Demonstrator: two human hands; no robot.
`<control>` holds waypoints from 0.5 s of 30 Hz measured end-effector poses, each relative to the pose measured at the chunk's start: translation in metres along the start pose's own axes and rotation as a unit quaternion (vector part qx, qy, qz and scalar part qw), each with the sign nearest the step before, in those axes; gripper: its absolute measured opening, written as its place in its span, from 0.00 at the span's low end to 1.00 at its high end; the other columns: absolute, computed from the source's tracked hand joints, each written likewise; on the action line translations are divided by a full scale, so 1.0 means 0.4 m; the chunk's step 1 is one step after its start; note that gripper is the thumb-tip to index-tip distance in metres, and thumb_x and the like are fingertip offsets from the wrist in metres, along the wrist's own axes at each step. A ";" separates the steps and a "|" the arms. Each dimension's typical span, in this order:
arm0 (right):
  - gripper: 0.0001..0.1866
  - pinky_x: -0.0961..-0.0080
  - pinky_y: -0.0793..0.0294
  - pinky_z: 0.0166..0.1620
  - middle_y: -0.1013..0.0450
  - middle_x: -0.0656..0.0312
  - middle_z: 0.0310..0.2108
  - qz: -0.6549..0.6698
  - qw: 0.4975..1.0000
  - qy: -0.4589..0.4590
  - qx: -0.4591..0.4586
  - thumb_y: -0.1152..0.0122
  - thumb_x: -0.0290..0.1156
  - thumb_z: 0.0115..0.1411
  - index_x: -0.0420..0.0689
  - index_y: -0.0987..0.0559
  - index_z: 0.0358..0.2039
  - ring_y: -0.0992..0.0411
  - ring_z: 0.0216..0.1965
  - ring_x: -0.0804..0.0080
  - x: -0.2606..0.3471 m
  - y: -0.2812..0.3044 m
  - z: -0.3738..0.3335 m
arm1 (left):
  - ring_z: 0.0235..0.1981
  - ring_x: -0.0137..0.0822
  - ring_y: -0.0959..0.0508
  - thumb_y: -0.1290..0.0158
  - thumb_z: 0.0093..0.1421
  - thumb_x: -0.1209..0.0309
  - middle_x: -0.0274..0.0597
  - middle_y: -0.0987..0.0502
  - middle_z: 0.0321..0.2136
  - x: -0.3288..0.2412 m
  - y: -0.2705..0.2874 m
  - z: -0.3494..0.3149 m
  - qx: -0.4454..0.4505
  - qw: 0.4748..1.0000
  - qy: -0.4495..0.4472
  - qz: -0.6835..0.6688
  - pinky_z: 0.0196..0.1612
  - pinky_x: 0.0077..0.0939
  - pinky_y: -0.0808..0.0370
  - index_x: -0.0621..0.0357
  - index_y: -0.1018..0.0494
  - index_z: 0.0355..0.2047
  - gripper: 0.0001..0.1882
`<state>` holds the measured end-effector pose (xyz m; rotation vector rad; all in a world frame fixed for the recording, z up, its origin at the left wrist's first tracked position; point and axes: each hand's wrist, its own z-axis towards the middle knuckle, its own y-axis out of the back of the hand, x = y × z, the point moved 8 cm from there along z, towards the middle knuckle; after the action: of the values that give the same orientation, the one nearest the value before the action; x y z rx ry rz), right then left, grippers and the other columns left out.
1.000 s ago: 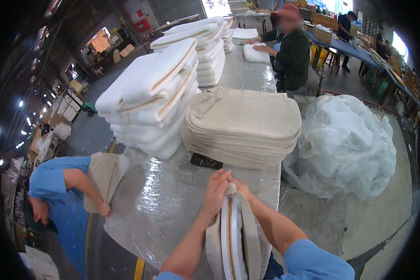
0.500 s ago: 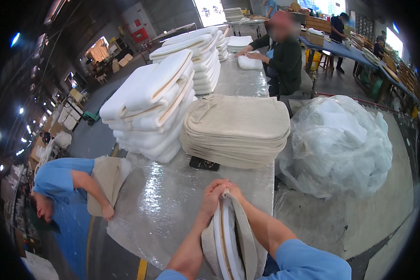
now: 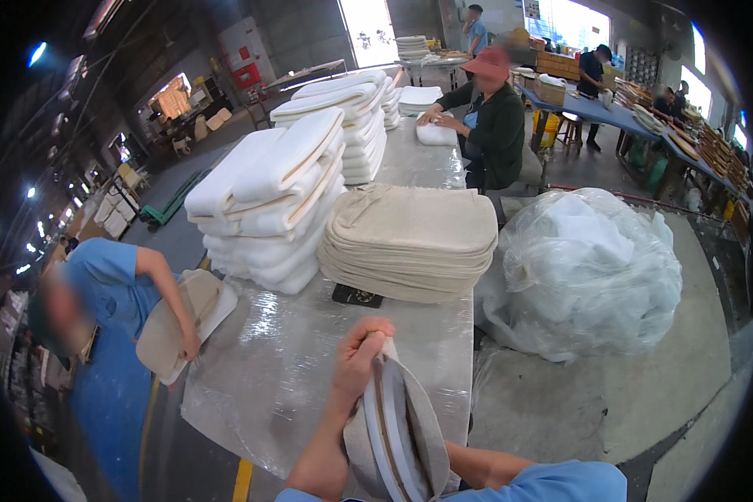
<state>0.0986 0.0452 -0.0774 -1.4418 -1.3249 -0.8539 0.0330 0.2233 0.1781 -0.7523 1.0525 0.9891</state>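
Note:
My left hand (image 3: 361,347) is closed on the top end of a beige fabric cushion cover (image 3: 422,410), held upright on its edge close to my body. The cover gapes along its side, and a white padded insert (image 3: 382,439) with a thin brown line down its edge shows inside. My right forearm (image 3: 489,466) reaches in from the lower right to the cover's lower part. The right hand itself is hidden by the cover. Beyond my hands lies a neat stack of beige covers (image 3: 410,238), with a small black flat object (image 3: 357,296) at its near edge.
Tall piles of folded white padding (image 3: 263,188) stand left of the covers on the plastic-wrapped table (image 3: 251,376). A big clear bag of white stuffing (image 3: 590,268) is at the right. One co-worker (image 3: 113,284) handles a beige cushion at left; another (image 3: 494,117) presses white padding at the far end.
My right hand has left the cover's top end and moved down behind the cover. My left hand still grips the top. The co-worker at left has shifted their cushion.

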 end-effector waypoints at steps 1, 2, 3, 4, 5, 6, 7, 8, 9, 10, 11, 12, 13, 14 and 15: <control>0.28 0.63 0.27 0.62 0.18 0.52 0.54 -0.005 1.000 0.001 -0.006 0.55 0.48 0.78 0.40 0.21 0.63 0.22 0.54 0.59 -0.003 0.000 -0.013 | 0.46 0.25 0.23 0.49 0.71 0.76 0.35 0.18 0.45 0.016 0.006 -0.002 -0.004 1.000 0.017 -0.015 0.53 0.21 0.29 0.61 0.19 0.44 0.08; 0.28 0.63 0.27 0.62 0.18 0.52 0.54 -0.011 1.000 0.002 -0.013 0.55 0.48 0.78 0.39 0.21 0.63 0.22 0.54 0.59 -0.005 0.000 -0.023 | 0.47 0.25 0.23 0.49 0.71 0.75 0.35 0.18 0.46 0.035 0.011 -0.002 -0.008 0.999 0.034 -0.030 0.54 0.22 0.29 0.61 0.19 0.45 0.09; 0.28 0.63 0.27 0.62 0.18 0.51 0.54 -0.016 1.000 0.003 -0.015 0.55 0.48 0.78 0.39 0.21 0.63 0.22 0.54 0.58 -0.005 -0.003 -0.030 | 0.48 0.26 0.22 0.49 0.71 0.75 0.35 0.18 0.46 0.057 0.019 -0.004 -0.015 0.998 0.051 -0.043 0.55 0.22 0.29 0.61 0.19 0.45 0.09; 0.28 0.63 0.27 0.62 0.18 0.51 0.54 -0.018 1.000 0.006 -0.015 0.56 0.48 0.78 0.39 0.22 0.63 0.21 0.54 0.58 -0.007 -0.014 -0.042 | 0.50 0.28 0.22 0.49 0.72 0.74 0.37 0.17 0.47 0.076 0.029 -0.007 -0.013 0.997 0.057 -0.050 0.58 0.23 0.29 0.61 0.19 0.46 0.10; 0.29 0.63 0.27 0.62 0.18 0.51 0.54 -0.023 1.000 0.008 -0.014 0.56 0.48 0.79 0.39 0.22 0.63 0.21 0.54 0.57 -0.008 -0.014 -0.053 | 0.50 0.28 0.22 0.49 0.72 0.73 0.37 0.17 0.47 0.098 0.041 -0.002 -0.016 0.997 0.065 -0.050 0.58 0.24 0.30 0.61 0.19 0.46 0.10; 0.29 0.63 0.26 0.62 0.18 0.50 0.53 -0.028 1.000 0.008 -0.010 0.57 0.48 0.79 0.39 0.22 0.63 0.21 0.54 0.57 -0.007 -0.017 -0.064 | 0.51 0.29 0.22 0.49 0.72 0.73 0.37 0.17 0.48 0.129 0.063 -0.002 -0.023 0.996 0.076 -0.049 0.59 0.25 0.30 0.60 0.18 0.47 0.10; 0.29 0.62 0.26 0.62 0.18 0.50 0.53 -0.037 0.999 0.008 -0.006 0.57 0.48 0.79 0.39 0.22 0.64 0.21 0.54 0.56 -0.012 -0.014 -0.073 | 0.52 0.29 0.23 0.49 0.72 0.73 0.37 0.17 0.49 0.152 0.077 -0.003 -0.031 0.994 0.087 -0.051 0.60 0.25 0.30 0.60 0.18 0.47 0.11; 0.29 0.62 0.26 0.62 0.18 0.50 0.53 -0.051 0.999 0.007 -0.002 0.57 0.48 0.79 0.39 0.22 0.64 0.21 0.54 0.56 -0.015 -0.004 -0.082 | 0.52 0.29 0.23 0.49 0.72 0.71 0.37 0.18 0.50 0.168 0.089 -0.006 -0.030 0.994 0.088 -0.055 0.61 0.26 0.30 0.60 0.18 0.48 0.11; 0.29 0.62 0.26 0.62 0.18 0.49 0.53 -0.071 0.997 -0.001 0.003 0.58 0.48 0.79 0.38 0.22 0.64 0.21 0.54 0.55 -0.022 0.011 -0.080 | 0.52 0.29 0.23 0.49 0.73 0.70 0.37 0.18 0.50 0.182 0.096 -0.004 -0.026 0.994 0.089 -0.061 0.61 0.26 0.31 0.60 0.19 0.49 0.12; 0.29 0.62 0.26 0.62 0.17 0.49 0.53 -0.105 0.994 -0.011 0.002 0.58 0.48 0.79 0.38 0.22 0.64 0.20 0.54 0.55 -0.035 0.037 -0.076 | 0.53 0.30 0.23 0.50 0.73 0.69 0.37 0.18 0.51 0.186 0.089 0.002 -0.016 0.993 0.091 -0.069 0.61 0.26 0.31 0.59 0.19 0.49 0.13; 0.30 0.61 0.26 0.63 0.18 0.46 0.53 -0.167 0.985 -0.035 0.011 0.59 0.49 0.79 0.39 0.22 0.63 0.21 0.55 0.51 -0.049 0.066 -0.054 | 0.53 0.30 0.23 0.50 0.73 0.68 0.37 0.18 0.52 0.189 0.084 0.009 -0.009 0.994 0.087 -0.069 0.62 0.27 0.31 0.59 0.19 0.51 0.14; 0.30 0.60 0.26 0.63 0.18 0.43 0.54 -0.229 0.971 -0.059 0.014 0.59 0.50 0.79 0.39 0.21 0.62 0.21 0.56 0.47 -0.062 0.103 -0.039 | 0.54 0.30 0.23 0.50 0.74 0.66 0.37 0.19 0.53 0.191 0.062 0.020 0.001 0.993 0.085 -0.076 0.62 0.27 0.31 0.59 0.19 0.52 0.15; 0.30 0.59 0.26 0.63 0.19 0.41 0.54 -0.290 0.953 -0.087 0.017 0.60 0.51 0.79 0.40 0.21 0.62 0.21 0.57 0.43 -0.073 0.140 -0.022 | 0.54 0.30 0.23 0.51 0.74 0.65 0.37 0.19 0.53 0.192 0.038 0.032 0.012 0.993 0.083 -0.084 0.62 0.27 0.31 0.59 0.20 0.53 0.16; 0.30 0.57 0.25 0.62 0.19 0.39 0.53 -0.349 0.928 -0.117 0.058 0.58 0.51 0.78 0.39 0.20 0.60 0.22 0.57 0.41 -0.038 0.119 -0.015 | 0.54 0.30 0.24 0.51 0.74 0.64 0.37 0.19 0.53 0.208 0.083 0.006 -0.004 0.993 0.099 -0.065 0.63 0.27 0.32 0.59 0.21 0.54 0.17; 0.30 0.56 0.24 0.60 0.19 0.37 0.52 -0.410 0.896 -0.143 0.089 0.57 0.52 0.78 0.39 0.19 0.58 0.22 0.56 0.38 0.041 0.125 -0.002 | 0.54 0.31 0.24 0.51 0.74 0.63 0.37 0.19 0.53 0.226 0.114 -0.005 -0.015 0.992 0.111 -0.053 0.63 0.27 0.32 0.59 0.21 0.56 0.18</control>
<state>0.1505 0.0521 -0.0712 -0.8496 -2.2455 -1.0232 0.0056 0.2655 0.0904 -0.9503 1.1776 0.8450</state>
